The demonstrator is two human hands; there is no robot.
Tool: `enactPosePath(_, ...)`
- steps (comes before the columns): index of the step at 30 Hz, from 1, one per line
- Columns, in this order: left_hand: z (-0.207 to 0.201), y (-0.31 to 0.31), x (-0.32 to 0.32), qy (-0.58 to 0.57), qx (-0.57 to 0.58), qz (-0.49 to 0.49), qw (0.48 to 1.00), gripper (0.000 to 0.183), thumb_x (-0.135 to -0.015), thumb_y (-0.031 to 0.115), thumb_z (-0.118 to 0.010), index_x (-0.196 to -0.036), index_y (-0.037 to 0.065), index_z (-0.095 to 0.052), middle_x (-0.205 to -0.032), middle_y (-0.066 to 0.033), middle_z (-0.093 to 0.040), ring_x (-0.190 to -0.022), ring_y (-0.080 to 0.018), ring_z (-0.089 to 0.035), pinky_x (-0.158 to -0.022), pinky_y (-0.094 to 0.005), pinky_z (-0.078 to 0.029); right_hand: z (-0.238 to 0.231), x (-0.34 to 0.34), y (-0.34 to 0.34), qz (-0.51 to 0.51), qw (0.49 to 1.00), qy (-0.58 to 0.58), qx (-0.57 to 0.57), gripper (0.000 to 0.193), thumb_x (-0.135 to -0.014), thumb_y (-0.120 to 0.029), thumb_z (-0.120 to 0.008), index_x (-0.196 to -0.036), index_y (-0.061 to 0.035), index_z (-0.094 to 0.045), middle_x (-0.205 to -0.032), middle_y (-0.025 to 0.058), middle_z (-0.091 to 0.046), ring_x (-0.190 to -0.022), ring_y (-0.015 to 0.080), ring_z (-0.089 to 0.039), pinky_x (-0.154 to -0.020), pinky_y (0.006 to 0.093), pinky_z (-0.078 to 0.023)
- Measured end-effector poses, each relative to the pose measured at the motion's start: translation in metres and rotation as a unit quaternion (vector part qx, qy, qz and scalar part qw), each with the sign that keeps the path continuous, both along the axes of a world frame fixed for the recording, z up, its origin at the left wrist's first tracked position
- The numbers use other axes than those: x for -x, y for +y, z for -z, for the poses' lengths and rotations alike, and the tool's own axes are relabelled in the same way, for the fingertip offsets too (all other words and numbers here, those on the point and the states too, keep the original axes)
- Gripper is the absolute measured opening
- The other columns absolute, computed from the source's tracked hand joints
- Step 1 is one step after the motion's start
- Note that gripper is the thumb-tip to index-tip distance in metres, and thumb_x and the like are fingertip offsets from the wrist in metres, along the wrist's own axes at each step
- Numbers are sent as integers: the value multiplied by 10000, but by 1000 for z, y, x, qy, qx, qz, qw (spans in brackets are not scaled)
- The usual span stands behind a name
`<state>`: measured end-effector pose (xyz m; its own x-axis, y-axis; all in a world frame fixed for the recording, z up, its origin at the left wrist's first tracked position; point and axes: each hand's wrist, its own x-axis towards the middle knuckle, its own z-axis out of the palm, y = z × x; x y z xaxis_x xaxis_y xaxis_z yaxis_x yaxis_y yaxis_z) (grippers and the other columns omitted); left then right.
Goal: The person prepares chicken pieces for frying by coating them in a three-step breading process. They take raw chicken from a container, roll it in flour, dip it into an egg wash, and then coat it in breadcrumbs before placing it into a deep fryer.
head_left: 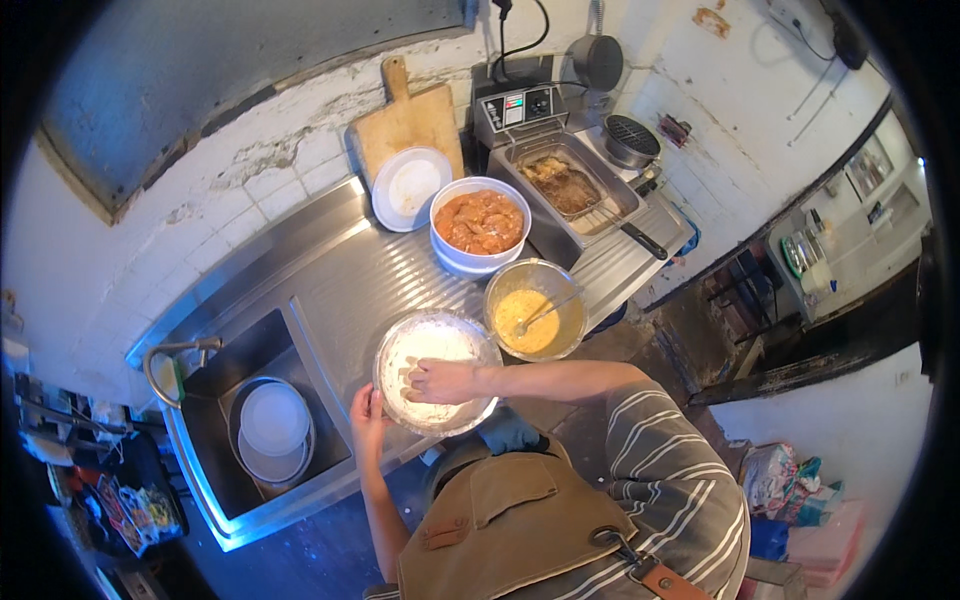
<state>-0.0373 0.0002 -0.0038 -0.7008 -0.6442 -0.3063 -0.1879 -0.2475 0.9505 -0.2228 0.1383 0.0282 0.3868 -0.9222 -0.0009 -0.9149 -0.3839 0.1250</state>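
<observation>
One yellow-batter bowl [574, 318], one meat tub [470, 262] near powder bowl [488, 347]; left hand [369, 415] holds rim; right hand [440, 382] inside, grip unclear.

Right hand [442, 382] in white powder [432, 343]

The left hand [367, 410] holds the round bowl [488, 352] by its left rim. Right of that grip stands a second bowl [574, 312] of yellow liquid; beyond, a white tub [470, 265] of orange-coated pieces, then a fryer [520, 205]. Left of it lies a sink [218, 395].
</observation>
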Motion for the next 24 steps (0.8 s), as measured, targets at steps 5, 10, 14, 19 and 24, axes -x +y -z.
enactPosePath(5,-11,-1,-2,13,10,19,1000,348,-1024,224,-517,-1305,18,-513,-1113,-77,-667,-901,-128,-648,-614,-265,-567,-1,-10,-4,12,994,110,20,218,-857,-240,-582,-1005,-171,-726,-1192,30,-617,-1282,254,-453,-1097,458,-336)
enactPosePath(10,-5,-2,-5,8,7,21,1000,380,-1018,272,-533,-1314,34,-514,-1126,-53,-677,-907,-119,-652,-600,-256,-554,-4,-6,-1,85,996,24,-18,289,-861,-229,-585,-1128,-168,-677,-1192,55,-619,-1278,247,-464,-1075,462,-359)
enactPosePath(14,-4,-4,-5,-3,6,15,1000,368,-1019,256,-529,-1312,33,-511,-1121,-58,-671,-909,-125,-647,-617,-267,-564,-20,7,4,214,962,-156,-66,393,-840,-206,-619,-1231,-164,-608,-1171,69,-610,-1234,258,-490,-929,432,-426)
enactPosePath(19,-4,-3,-1,0,-15,14,1000,350,-1022,220,-516,-1310,20,-508,-1132,-85,-654,-926,-137,-639,-626,-267,-574,-9,17,10,171,972,-158,-15,410,-785,-183,-654,-1196,-171,-654,-1154,104,-611,-1158,288,-531,-875,462,-436)
enactPosePath(24,-1,-6,-5,-2,1,14,1000,354,-1022,222,-515,-1315,25,-508,-1149,-86,-654,-942,-136,-639,-627,-268,-576,-13,10,12,222,960,-165,-28,311,-791,-200,-667,-1099,-180,-709,-1143,109,-609,-1142,298,-534,-900,469,-433)
